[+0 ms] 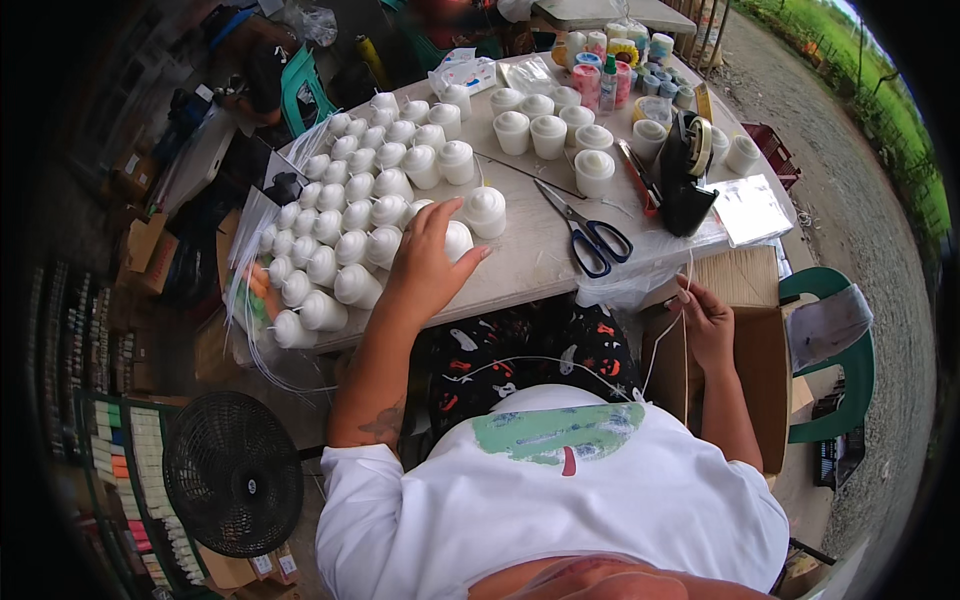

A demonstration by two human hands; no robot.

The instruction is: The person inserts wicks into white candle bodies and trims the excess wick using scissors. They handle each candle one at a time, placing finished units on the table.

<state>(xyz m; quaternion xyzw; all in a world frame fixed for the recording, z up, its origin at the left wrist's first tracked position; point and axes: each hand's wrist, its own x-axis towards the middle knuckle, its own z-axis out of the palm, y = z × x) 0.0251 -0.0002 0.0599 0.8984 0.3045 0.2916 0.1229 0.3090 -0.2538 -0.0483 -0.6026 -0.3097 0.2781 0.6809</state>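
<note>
My left hand [428, 255] reaches over the table with thumb and fingers spread around a white cup-shaped candle [457, 240]. Whether the fingers touch it cannot be told. Just beyond stands another white candle [485, 212] with a thin wick rising from it. Many similar candles [357, 216] stand in close rows to the left, domed tops up. At the table's right edge my right hand [706, 318] pinches a thin white cord [656, 350]. The cord hangs down and runs in a loose curve across my lap.
Blue-handled scissors [598, 243], a red-and-black cutter [643, 178] and a black tape dispenser [690, 175] lie on the table [520, 268]. More candles [548, 136] stand behind them. An open cardboard box [762, 375] is below my right hand; a black fan [233, 474] stands left.
</note>
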